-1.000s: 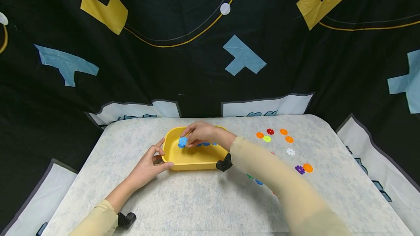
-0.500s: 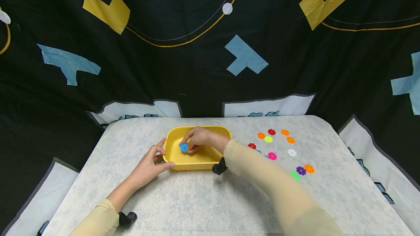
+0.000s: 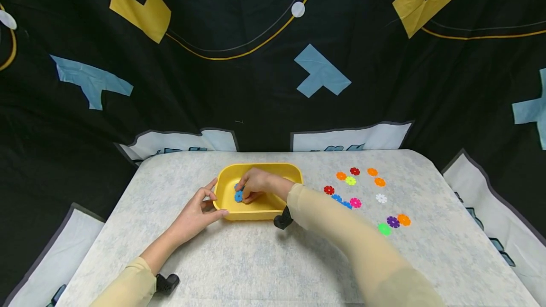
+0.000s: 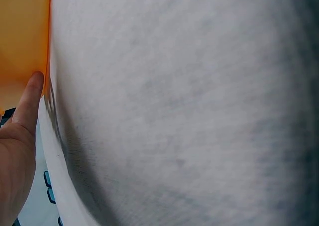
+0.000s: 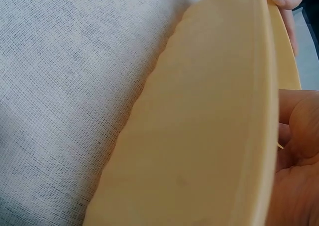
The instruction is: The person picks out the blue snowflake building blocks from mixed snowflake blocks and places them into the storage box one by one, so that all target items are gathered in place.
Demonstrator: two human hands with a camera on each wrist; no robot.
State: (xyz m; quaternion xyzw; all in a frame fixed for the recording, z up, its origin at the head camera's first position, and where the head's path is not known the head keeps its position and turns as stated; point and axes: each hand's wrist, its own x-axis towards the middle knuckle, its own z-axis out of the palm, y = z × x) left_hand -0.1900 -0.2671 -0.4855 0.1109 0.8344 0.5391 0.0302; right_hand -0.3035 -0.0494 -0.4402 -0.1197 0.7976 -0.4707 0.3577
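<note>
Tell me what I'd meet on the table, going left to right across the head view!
The left hand, yellow rounded rectangular plastic tray, nearer red flower-shaped plastic disc, pink flower-shaped disc, white flower-shaped disc, purple flower-shaped disc, nearest orange flower-shaped disc. I've left out overlapping things.

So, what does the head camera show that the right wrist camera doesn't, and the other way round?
Only the head view: blue flowers by the fingers of the right hand inside the yellow tub, loose ones on the table such as the pink flower and white flower, and the right sleeve.

Only the right wrist view: the clear weave of the tablecloth and a close-up of the tub's outer wall, just a thin strip from the head.

Both: the tub, the tablecloth, the right hand and the left hand.
</note>
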